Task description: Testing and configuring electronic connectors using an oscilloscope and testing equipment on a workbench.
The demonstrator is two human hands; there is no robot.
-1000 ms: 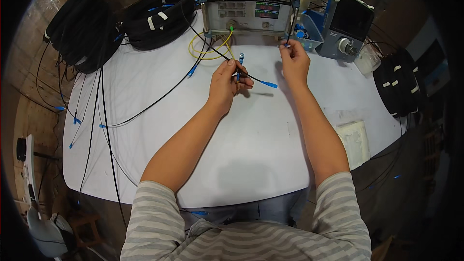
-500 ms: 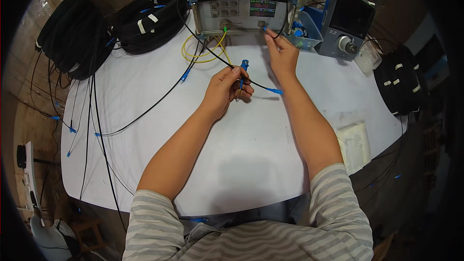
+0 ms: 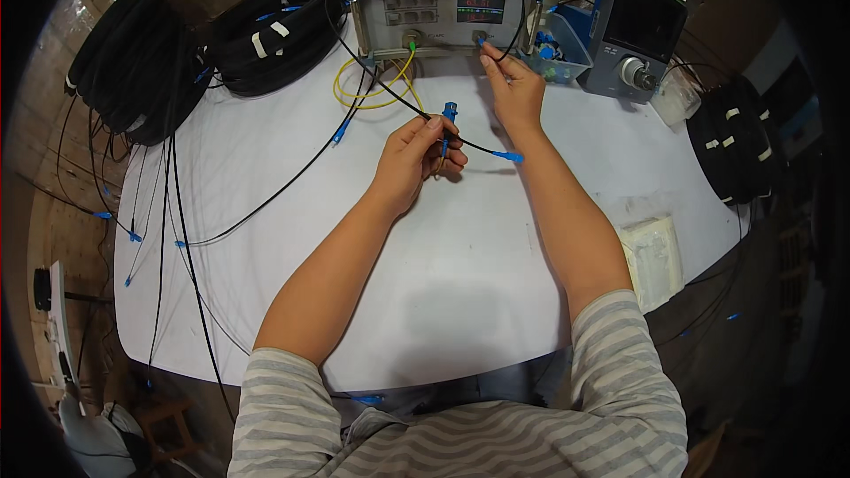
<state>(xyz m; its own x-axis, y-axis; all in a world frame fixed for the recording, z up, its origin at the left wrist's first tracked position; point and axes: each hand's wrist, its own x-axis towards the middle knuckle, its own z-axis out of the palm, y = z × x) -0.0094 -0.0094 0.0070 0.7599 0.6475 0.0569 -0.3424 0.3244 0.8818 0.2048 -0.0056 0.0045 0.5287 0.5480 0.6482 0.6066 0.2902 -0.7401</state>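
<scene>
Landmark: the grey test instrument (image 3: pixel 440 19) at the far edge of the tabletop (image 3: pixel 460 283); all places below are given relative to it.
Left hand (image 3: pixel 414 159): in front of the instrument, fingers closed in a pinch on a blue connector (image 3: pixel 449 113) that stands upright above the fingertips.
Right hand (image 3: pixel 512 88): raised to the right side of the instrument's front panel, fingertips at a port there; it appears to pinch a black cable end, but the contact itself is too small to tell.
Black cable (image 3: pixel 416 106): runs from the panel down past the left hand; a second blue connector (image 3: pixel 508 157) lies on the tabletop just in front of the right forearm.
Done: a yellow cable (image 3: pixel 372 93) already sits plugged into a green port at panel centre, coiled directly below it.
Left: by judgement, the right-side connection is being made; the connector in the left hand remains unmated.
Surface: white tabletop; thin black cables with blue ends trail off to the left of the instrument.
Room: black cable coils (image 3: pixel 266 31) left of and on top of the instrument; a blue-grey meter (image 3: pixel 633 35) to its right; more coils (image 3: pixel 735 146) and a clear bag (image 3: pixel 655 257) further right.
</scene>
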